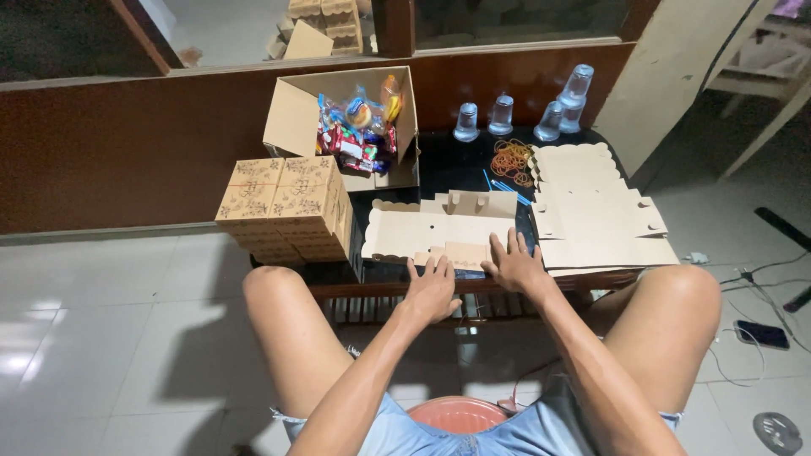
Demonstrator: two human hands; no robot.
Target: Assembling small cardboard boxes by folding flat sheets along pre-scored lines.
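I sit on a low stool and look down at a dark table in the middle of the frame. A flat cardboard box sheet lies on it, just above my hands. It is not folded up yet. One flap at its top edge stands up a little.

My left hand lies flat with the fingers spread, pressing on the near edge of the sheet. My right hand is flat and spread too, on the sheet's lower right part. Neither hand grips anything. They just press down.

I think the sheet is very light and thin. It is stiff where it is flat, but it bends easily along the fold lines. It can crease or tear if I pull hard, so I think the best place to hold it is by a flap edge, close to a fold, with fingers and thumb.

On the right side of the frame lies a pile of more flat sheets. On the left stands a stack of finished boxes. Above that, an open carton holds bright snack packs. Near the top sit plastic water cups and a heap of rubber bands.
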